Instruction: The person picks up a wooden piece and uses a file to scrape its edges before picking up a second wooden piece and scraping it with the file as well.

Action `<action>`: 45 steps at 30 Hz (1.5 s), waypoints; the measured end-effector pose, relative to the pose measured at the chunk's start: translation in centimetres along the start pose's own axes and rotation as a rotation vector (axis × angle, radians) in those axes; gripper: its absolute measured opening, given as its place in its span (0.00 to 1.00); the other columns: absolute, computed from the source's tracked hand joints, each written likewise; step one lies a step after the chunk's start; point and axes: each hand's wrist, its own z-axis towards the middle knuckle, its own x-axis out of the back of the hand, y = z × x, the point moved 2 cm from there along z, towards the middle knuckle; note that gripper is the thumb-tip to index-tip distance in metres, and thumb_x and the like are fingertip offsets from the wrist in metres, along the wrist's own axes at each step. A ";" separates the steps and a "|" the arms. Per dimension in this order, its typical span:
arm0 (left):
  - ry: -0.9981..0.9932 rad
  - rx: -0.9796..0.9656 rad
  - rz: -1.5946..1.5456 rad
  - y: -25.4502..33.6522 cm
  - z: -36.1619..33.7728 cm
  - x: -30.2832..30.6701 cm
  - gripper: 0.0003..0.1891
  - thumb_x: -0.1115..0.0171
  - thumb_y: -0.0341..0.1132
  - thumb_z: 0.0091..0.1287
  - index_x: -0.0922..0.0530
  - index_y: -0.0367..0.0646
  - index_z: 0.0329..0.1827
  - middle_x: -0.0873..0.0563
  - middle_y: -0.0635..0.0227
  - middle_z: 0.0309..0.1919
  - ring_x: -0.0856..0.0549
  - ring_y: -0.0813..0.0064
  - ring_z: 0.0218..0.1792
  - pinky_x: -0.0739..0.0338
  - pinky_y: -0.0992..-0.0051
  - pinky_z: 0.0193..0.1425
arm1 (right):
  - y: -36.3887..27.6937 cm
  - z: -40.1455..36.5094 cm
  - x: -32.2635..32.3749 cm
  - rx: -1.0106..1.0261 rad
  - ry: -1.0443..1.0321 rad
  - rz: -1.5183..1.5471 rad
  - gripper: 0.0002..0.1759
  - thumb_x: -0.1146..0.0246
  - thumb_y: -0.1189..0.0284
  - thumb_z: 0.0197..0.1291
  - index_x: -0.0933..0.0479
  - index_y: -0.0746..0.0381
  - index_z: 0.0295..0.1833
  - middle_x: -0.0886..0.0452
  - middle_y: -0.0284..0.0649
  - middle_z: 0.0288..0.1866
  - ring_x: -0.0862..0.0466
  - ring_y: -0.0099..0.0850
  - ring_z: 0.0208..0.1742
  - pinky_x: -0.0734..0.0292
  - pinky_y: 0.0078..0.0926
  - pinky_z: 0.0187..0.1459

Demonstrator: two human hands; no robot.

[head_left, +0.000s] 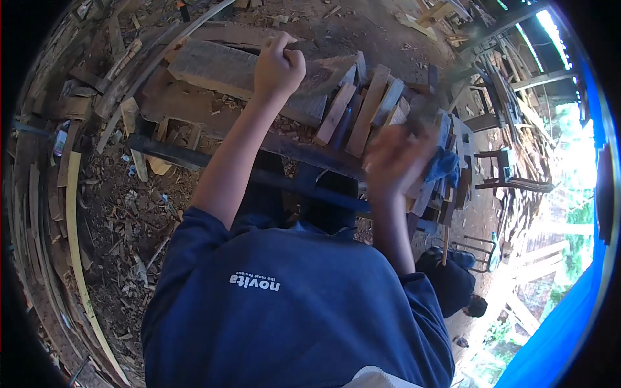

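Navy shirt (291, 310) fills the near edge, 1 of it, w/ both bare arms going out over the work. Next out, 1 dark bar (213, 161) runs across below the surface (187, 103), w/ chips (129, 220) thick on the ground to the left. Right grip (394, 158) is a blur over the short pieces (369, 107), just beside 1 blue cloth (446, 165). Can't tell if it's released or clenched, or has anything in it. Short pieces: abt 8 I can count, side by side & partly overlapping on the surface's right half, w/ more prob. hidden behind the blur. Farther out, 1 thick plank (220, 68) lies across the surface's left half, whole as far as shows. Left grip (279, 64) is clenched into a fist at the plank's far edge, thumb up; whether sth. small sits inside the fist is hidden. Judging by that, the short-piece side looks well on, w/ a batch laid out, while the plank looks uncut, so I'd put the work at partway, not near done. Beyond, scrap (440, 13) lies on the dirt, too jumbled to count. Grips in view: 2, both the wearer's.
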 end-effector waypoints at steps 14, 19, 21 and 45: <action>-0.014 0.042 0.024 -0.4 -0.5 -0.4 0.10 0.52 0.30 0.64 0.24 0.35 0.40 0.17 0.49 0.34 0.16 0.52 0.39 0.22 0.59 0.46 | 0.7 -3.0 -2.6 -0.274 -0.526 -0.262 0.10 0.48 0.73 0.74 0.35 0.65 0.56 0.18 0.56 0.32 0.15 0.50 0.27 0.24 0.42 0.25; -0.025 0.142 -0.071 -0.2 -1.1 0.3 0.12 0.49 0.30 0.64 0.27 0.35 0.48 0.19 0.52 0.37 0.18 0.58 0.38 0.24 0.63 0.46 | -0.2 -3.8 -2.1 -0.338 -0.403 -0.026 0.13 0.46 0.75 0.71 0.37 0.65 0.58 0.20 0.60 0.28 0.17 0.60 0.32 0.24 0.51 0.30; -0.030 0.089 -0.052 0.2 -1.2 0.5 0.12 0.49 0.30 0.64 0.29 0.33 0.48 0.20 0.49 0.36 0.18 0.56 0.37 0.24 0.62 0.44 | -0.6 -3.6 -0.9 -0.358 -0.288 0.096 0.14 0.46 0.75 0.71 0.36 0.65 0.59 0.19 0.60 0.29 0.17 0.62 0.33 0.25 0.51 0.31; -0.459 -0.336 0.169 4.9 -4.1 3.2 0.32 0.20 0.41 0.53 0.27 0.44 0.59 0.22 0.57 0.46 0.20 0.53 0.49 0.22 0.59 0.53 | 9.9 -17.3 4.7 -0.864 -0.009 -0.032 0.13 0.43 0.71 0.73 0.28 0.63 0.58 0.18 0.43 0.35 0.18 0.36 0.36 0.24 0.33 0.38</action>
